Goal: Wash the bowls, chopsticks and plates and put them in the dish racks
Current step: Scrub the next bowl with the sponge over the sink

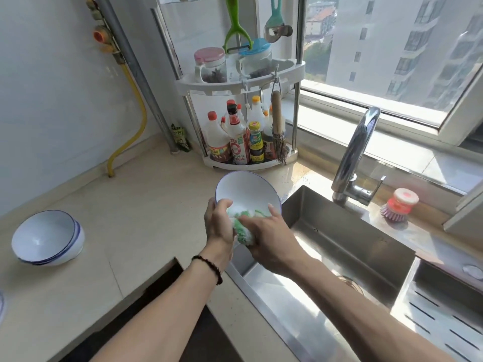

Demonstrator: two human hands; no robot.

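Early on: left hand (218,226) grips a white bowl (247,193) tilted over sink edge (261,276), right hand (266,237) clutches green sponge (241,228) inside; stacked bowls (47,237) wait on counter (136,218), w/ no rack use visible.

White bowls, blue rims
The held bowl (248,190) is white with a thin blue rim; the scrubber (244,232) is green and white.

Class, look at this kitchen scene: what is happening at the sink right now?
A person is washing up. The left hand holds a white bowl tilted over the edge of the sink, while the right hand presses a green sponge into it. A stack of bowls sits on the counter to the left. No water shows at the tap.
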